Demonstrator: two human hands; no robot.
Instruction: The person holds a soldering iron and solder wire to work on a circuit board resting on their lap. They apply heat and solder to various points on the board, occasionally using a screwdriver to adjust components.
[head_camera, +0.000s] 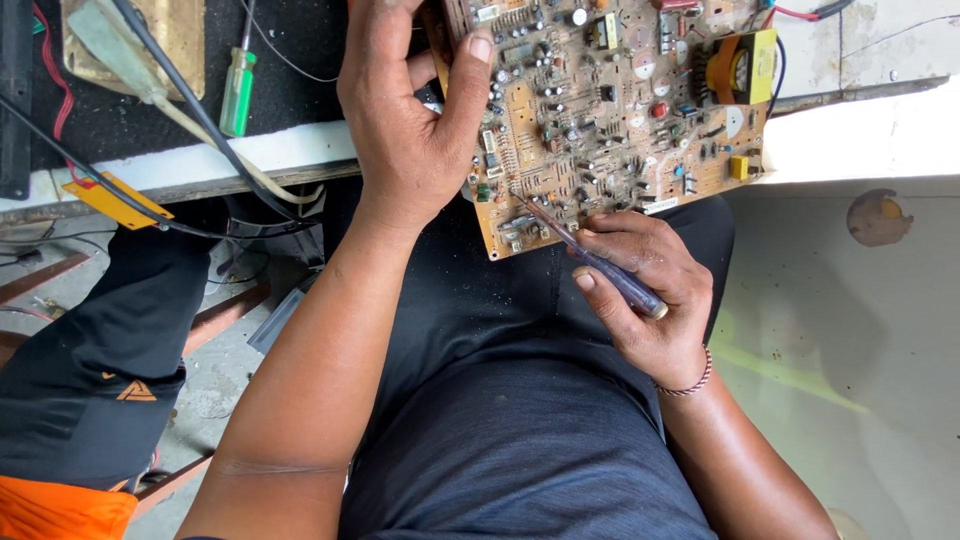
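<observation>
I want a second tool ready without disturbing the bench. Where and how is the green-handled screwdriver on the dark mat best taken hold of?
Grip the green screwdriver by its handle, pinching across its two long sides from above. It lies flat on the dark mat, handle toward the mat's near edge and thin shaft pointing away. The handle is the thickest part, and its sides look clear; a thin wire runs just right of it, so keep fingers close in.

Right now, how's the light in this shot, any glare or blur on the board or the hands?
Head view: even daylight, circuit board sharp; the white ledge at right is blown out by glare; left hand and right hand with its screwdriver are crisp, with soft shadows on the lap.
</observation>
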